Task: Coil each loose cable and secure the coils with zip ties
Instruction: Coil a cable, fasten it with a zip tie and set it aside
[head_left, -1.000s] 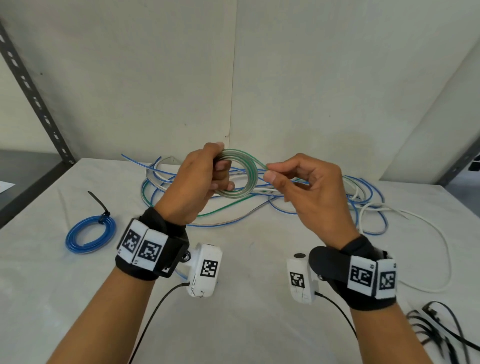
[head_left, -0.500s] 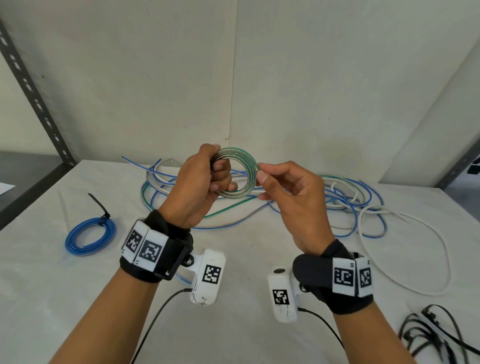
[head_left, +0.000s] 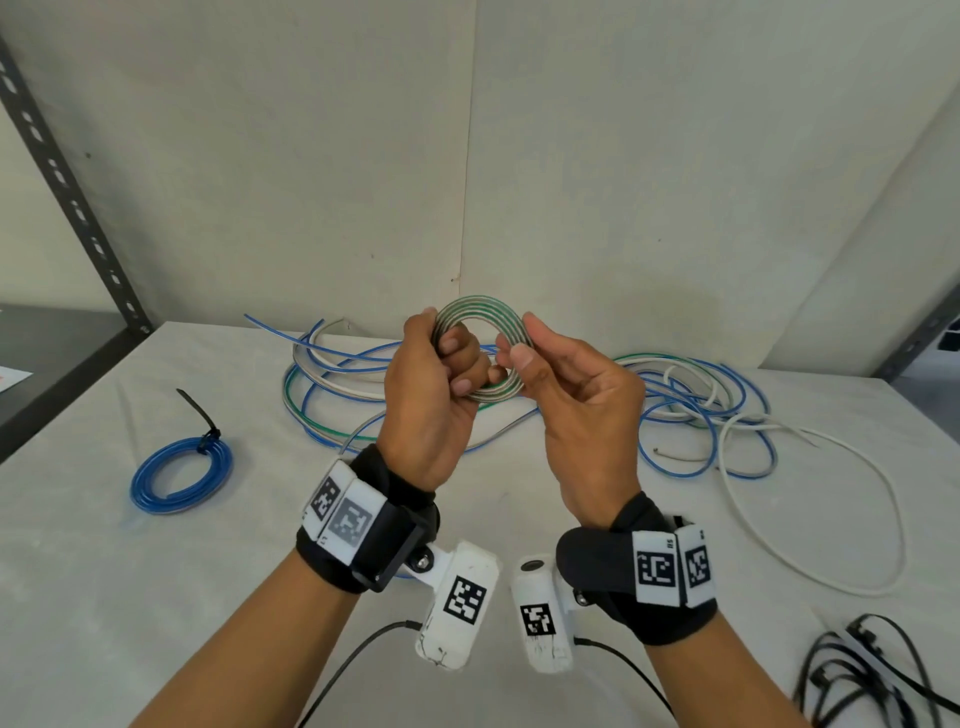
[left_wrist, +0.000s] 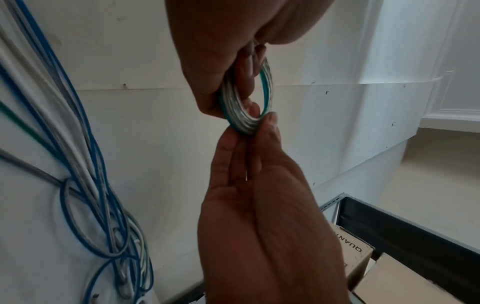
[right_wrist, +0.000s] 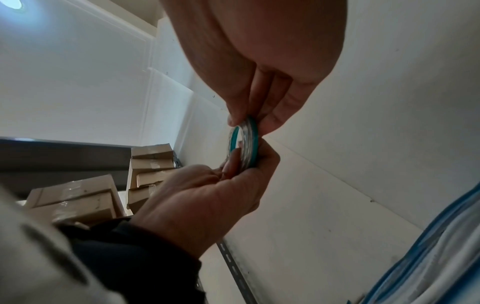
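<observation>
"QUAN…" on cardboard box (left_wrist: 348, 250)

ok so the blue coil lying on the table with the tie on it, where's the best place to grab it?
Probably the near arc of the blue coil, opposite the black zip tie. It lies flat on the table, so come from above and pinch across the bundled loops; the tie's tail sticks out on the far side and would crowd a grip there.

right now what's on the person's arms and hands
Both hands, left and right, are bare, with no gloves or sleeves. Each wrist wears a black strap carrying white blocks printed with black square-pattern markers. A white camera pod with its own marker hangs under each wrist, trailing a thin black cable.
</observation>
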